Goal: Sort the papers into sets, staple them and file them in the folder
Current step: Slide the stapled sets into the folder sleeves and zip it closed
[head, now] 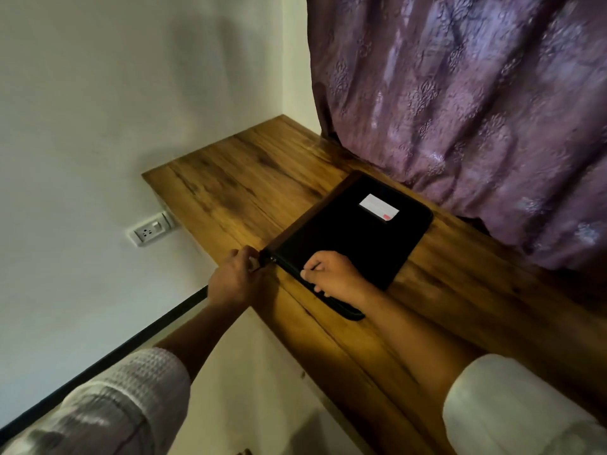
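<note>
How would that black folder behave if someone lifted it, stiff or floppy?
Probably stiff: the black folder lies flat with straight edges on the table. Its thick zipped rim hints at some weight. Being flat, it should not roll; it might slide, since the right hand holds its edge.

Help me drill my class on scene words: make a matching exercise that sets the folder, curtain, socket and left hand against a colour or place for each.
Column one
1. folder
2. curtain
3. socket
4. left hand

Column two
A. purple, hanging behind the desk
B. white, on the wall
C. black, lying flat on the desk
D. pinching at the folder's near corner

Pairs: 1-C, 2-A, 3-B, 4-D
</note>
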